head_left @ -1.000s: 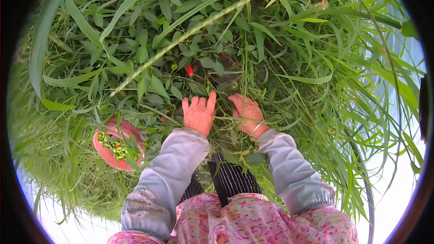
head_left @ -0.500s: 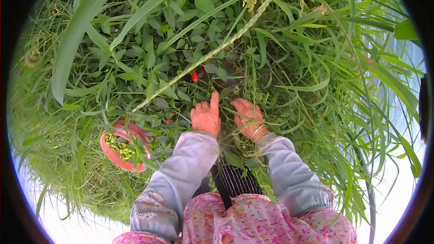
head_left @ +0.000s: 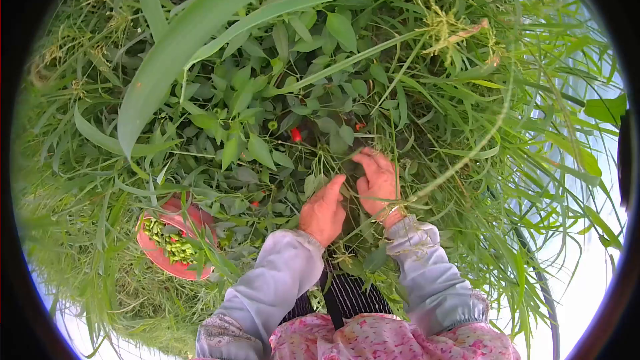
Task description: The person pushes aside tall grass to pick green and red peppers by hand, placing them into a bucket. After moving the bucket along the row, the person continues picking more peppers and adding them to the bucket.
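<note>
Among green leafy stems, my left hand [head_left: 325, 212] is near the middle of the view, its fingers drawn together at the stems; anything between them is hidden. Close on its right, my right hand [head_left: 379, 181] has bent fingers at thin stems, and its fingertips are partly hidden, so its hold cannot be made out. A red pepper [head_left: 296, 135] hangs above my left hand. Another small red pepper [head_left: 360, 127] shows above my right hand.
A reddish bowl [head_left: 155, 253] holding green and some red peppers [head_left: 177, 245] sits in the grass at the lower left. Long grass blades [head_left: 160, 80] arch across the upper left. Pale sheeting [head_left: 573, 240] lies at the right.
My left hand has moved down and right, its raised index finger now drawn in beside the others. My right hand has shifted slightly right. The view and the long grass stalk have shifted.
</note>
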`<state>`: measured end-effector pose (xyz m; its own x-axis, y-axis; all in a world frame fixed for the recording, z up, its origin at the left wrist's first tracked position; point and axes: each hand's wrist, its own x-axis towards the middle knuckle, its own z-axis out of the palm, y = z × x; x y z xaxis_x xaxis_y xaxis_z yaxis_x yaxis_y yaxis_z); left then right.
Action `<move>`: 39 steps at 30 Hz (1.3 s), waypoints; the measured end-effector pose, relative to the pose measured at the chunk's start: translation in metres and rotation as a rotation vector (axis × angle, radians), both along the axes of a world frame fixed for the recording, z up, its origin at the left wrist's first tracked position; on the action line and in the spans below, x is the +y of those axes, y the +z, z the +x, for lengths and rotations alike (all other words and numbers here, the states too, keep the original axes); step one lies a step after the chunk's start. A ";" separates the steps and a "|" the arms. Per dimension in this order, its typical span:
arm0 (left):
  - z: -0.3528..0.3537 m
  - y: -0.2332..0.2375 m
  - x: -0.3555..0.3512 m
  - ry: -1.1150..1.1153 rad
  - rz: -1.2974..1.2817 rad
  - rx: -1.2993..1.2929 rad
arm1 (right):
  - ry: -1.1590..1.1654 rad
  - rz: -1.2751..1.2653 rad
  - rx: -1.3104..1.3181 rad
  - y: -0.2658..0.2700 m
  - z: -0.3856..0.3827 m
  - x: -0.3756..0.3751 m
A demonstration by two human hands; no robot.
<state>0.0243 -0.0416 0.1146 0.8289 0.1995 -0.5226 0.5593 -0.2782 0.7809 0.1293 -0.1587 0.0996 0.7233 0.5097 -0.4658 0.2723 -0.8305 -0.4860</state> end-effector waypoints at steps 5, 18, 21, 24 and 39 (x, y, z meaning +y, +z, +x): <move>-0.013 0.016 0.012 0.061 -0.055 0.002 | -0.271 0.314 0.384 -0.034 0.020 0.053; -0.042 0.035 0.024 0.103 -0.064 -0.011 | -0.658 0.749 1.020 -0.089 0.034 0.142; -0.045 0.041 0.031 0.052 -0.001 -0.039 | -0.601 0.780 1.144 -0.094 0.016 0.141; -0.051 0.043 0.041 0.048 -0.025 -0.011 | -0.350 1.300 0.936 -0.132 -0.031 0.130; -0.024 0.162 0.166 0.245 -0.233 -0.078 | 0.413 0.524 0.159 -0.080 -0.038 0.110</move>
<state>0.0004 0.1245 0.2767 0.8102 0.2802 -0.5149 0.5238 0.0483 0.8504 0.0908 -0.0486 0.0197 0.3640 0.9163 -0.1668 0.4084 -0.3180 -0.8556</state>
